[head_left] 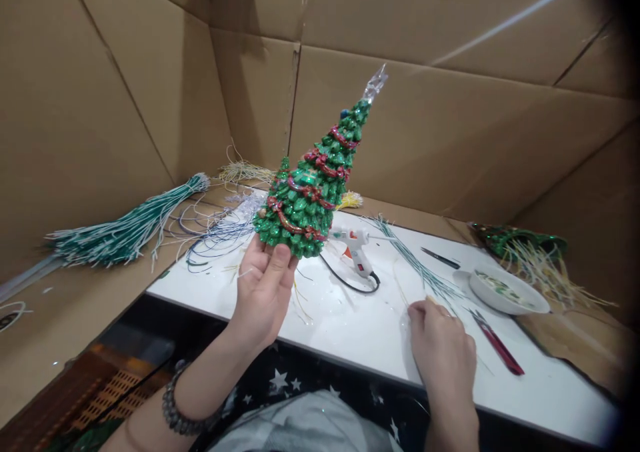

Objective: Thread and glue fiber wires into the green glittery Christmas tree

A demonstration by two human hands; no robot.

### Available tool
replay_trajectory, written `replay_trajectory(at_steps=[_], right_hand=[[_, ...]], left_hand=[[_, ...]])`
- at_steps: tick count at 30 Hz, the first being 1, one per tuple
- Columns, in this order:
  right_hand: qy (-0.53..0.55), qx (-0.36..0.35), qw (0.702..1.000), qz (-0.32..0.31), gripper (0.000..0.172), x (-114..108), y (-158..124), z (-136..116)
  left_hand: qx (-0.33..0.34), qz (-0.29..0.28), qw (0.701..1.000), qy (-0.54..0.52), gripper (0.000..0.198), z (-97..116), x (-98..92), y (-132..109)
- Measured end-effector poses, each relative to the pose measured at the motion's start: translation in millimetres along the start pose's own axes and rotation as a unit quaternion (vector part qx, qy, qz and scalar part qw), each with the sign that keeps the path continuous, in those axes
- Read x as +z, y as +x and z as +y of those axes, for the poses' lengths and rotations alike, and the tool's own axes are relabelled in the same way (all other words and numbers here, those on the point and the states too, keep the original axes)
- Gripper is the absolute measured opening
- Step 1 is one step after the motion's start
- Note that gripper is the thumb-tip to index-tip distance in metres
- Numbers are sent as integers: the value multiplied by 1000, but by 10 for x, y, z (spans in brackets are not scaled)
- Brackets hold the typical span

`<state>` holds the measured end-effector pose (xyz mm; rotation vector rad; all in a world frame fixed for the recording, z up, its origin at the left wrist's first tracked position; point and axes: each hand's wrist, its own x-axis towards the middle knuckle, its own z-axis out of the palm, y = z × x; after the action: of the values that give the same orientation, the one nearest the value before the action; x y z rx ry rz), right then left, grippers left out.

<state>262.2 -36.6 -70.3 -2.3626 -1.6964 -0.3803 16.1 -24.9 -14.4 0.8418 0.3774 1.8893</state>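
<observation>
A glittery green Christmas tree figurine (pixel 315 195) with red garlands and a clear star-like top is raised over the white table (pixel 350 335), leaning to the right. My left hand (pixel 267 292) grips it by the base, thumb in front. A smaller green tree (pixel 283 170) shows at its left side. Low over the table's right part, my right hand (pixel 443 345) is closed with thumb and fingers pressed together. What it pinches, if anything, is too small to make out; a thin pale strand (pixel 400 282) runs close to its fingertips.
Behind the figurine lies a white glue gun (pixel 357 249) with a black cord. To the right are green wires (pixel 413 259), a dark-bladed tool (pixel 440 259), a white bowl (pixel 507 292) and red-handled tweezers or snips (pixel 497 345). A green-white wire bundle (pixel 125 229) sits left. Cardboard walls surround the table.
</observation>
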Motion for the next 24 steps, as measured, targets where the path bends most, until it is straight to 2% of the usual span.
replay_trajectory(at_steps=[4,9,12,15,17,20,22,24], right_hand=[[-23,-1,1000,-10,20,-4,11,9],[-24,13,999,-40,32,4,21,-31],[36,35,998,-37,34,-10,34,15],[177,111,978,-28,23,-55,27,108],[324,147,935,17,17,-103,-8,143],[544,115,823,114,24,-189,-91,103],[651,92,743,131,33,-246,-137,35],[724,86,675,115,40,-290,-163,-35]], left_hand=[[1,-12,1000,-10,35,-3,3,-2],[-3,-17,1000,-8,33,-23,-12,-11],[-7,-21,1000,-7,33,-41,-21,-10],[-5,-19,1000,-2,34,-52,-24,-9],[-2,-21,1000,-2,34,-55,-21,-7],[6,-23,1000,-2,34,-61,-14,-7],[10,-24,1000,-6,32,-64,-13,-10],[8,-29,999,-13,29,-65,-15,-13]])
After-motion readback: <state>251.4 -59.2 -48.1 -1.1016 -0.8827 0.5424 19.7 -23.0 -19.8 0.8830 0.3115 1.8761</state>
